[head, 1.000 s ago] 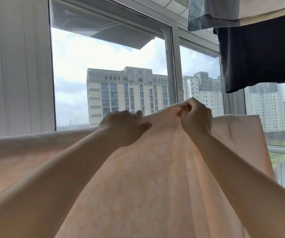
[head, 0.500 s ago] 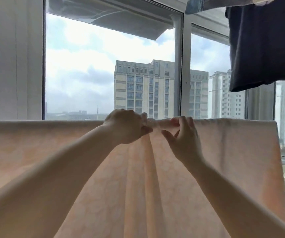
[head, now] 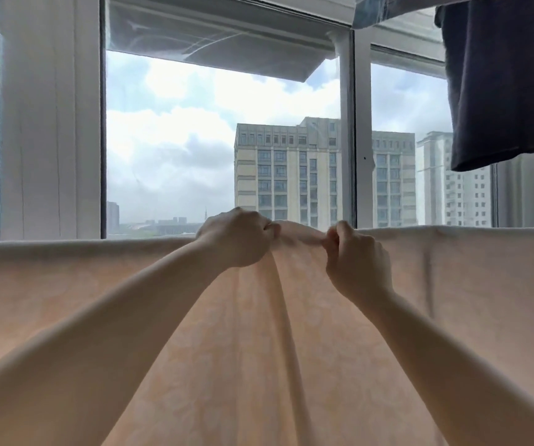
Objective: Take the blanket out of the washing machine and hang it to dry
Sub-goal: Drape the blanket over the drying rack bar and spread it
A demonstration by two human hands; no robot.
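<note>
**Both hands bunch the blanket's top edge**

The peach blanket [head: 291, 333] hangs spread below the window [head: 220, 140], covering its lower part. The left hand [head: 236, 239] and right hand [head: 355, 262] each grip its raised top fold, fingers curled. A dark garment [head: 503, 75] hangs above the blanket's right end.

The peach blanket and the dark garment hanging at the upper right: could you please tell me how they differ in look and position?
The blanket is pale peach with a faint pattern; the dark garment is plain navy-black. The blanket spreads wide across the lower view; the garment hangs higher, at the upper right. The left hand and right hand grip the blanket's top edge, bunching it; nothing touches the garment. Both hang before the window.
</note>
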